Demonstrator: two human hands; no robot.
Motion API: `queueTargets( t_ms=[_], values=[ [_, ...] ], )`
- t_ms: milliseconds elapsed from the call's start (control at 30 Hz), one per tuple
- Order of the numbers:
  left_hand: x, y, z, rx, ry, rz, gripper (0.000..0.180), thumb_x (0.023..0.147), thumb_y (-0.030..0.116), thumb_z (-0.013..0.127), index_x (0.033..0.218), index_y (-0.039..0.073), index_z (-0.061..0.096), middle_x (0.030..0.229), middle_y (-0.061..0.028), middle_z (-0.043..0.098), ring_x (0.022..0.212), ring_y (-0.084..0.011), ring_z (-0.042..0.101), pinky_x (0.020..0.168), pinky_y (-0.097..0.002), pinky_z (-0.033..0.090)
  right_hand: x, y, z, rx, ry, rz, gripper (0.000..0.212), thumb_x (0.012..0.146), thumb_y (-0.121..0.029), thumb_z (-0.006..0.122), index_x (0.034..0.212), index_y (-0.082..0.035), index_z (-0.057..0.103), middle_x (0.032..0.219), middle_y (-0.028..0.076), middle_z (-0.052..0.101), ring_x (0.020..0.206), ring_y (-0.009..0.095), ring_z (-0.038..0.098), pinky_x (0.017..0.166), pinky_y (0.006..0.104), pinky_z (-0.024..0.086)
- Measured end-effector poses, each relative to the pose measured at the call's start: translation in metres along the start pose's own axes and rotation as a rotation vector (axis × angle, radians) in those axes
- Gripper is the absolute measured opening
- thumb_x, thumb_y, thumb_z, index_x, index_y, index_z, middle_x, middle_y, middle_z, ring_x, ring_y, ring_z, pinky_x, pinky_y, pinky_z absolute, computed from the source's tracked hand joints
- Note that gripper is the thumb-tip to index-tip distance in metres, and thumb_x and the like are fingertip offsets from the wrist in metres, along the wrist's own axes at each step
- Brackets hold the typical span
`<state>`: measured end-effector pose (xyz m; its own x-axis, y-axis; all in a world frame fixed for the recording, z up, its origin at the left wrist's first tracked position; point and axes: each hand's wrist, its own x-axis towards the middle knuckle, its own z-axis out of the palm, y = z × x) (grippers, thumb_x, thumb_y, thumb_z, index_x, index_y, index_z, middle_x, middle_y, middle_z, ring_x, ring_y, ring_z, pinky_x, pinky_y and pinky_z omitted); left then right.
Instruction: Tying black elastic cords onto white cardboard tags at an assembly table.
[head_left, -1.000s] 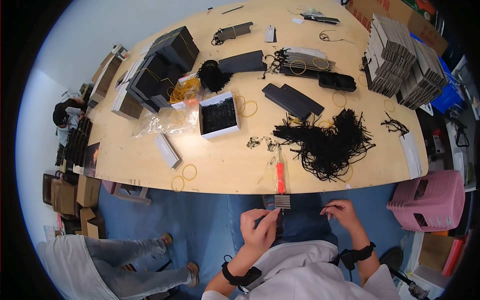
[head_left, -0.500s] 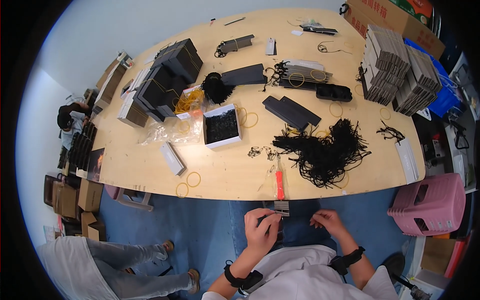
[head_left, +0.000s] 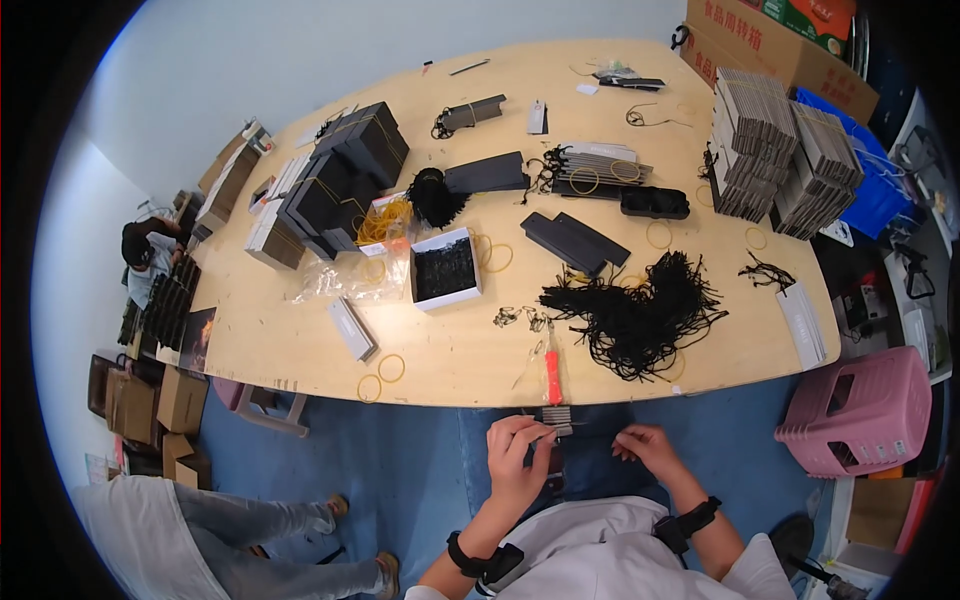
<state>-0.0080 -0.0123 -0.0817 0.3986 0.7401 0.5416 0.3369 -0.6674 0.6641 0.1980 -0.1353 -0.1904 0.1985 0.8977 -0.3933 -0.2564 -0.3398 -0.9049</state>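
Observation:
My left hand [head_left: 515, 458] is in front of the table's near edge, its thumb and fingers pinched together. What they hold is too small to make out. Just beyond the fingertips lies a small stack of grey strips [head_left: 557, 418], seen end-on. To its right, my right hand [head_left: 645, 446] hangs over my lap with curled fingers and the thumb against them; anything between them cannot be seen. Past the stack, a red-handled tool [head_left: 553, 377] rests with its handle toward me. A heap of black cords [head_left: 640, 320] lies beyond, beside small metal pieces [head_left: 520, 317].
On the table [head_left: 270, 345] stand stacked dark boards [head_left: 345, 170], a white box of black pieces [head_left: 445, 268], rubber bands [head_left: 392, 368] and grey board stacks [head_left: 755, 140]. A pink stool [head_left: 860, 410] is at right. A person [head_left: 150, 530] stands at left; another [head_left: 150, 255] is farther back.
The view has shifted slightly, so the table sits a little lower in it. Both hands keep nearly the same pose, the left still pinched by the grey stack.

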Motion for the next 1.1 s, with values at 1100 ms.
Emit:
queueTargets(
  t_ms=[1100],
  values=[
    [-0.012, 0.005, -0.006, -0.116, -0.148, -0.123, 0.006, 0.078, 0.003, 0.065, 0.082, 0.003, 0.062, 0.081, -0.0089, 0.062, 0.079, -0.0265, 0.058, 0.074, -0.0334, 0.044, -0.01, -0.006, 0.012, -0.027, -0.061, -0.086, 0.021, 0.094, -0.018, 0.056, 0.09, -0.001, 0.067, 0.075, 0.004, 0.066, 0.063, 0.008, 0.057, 0.056, 0.02, 0.043]
  ],
)
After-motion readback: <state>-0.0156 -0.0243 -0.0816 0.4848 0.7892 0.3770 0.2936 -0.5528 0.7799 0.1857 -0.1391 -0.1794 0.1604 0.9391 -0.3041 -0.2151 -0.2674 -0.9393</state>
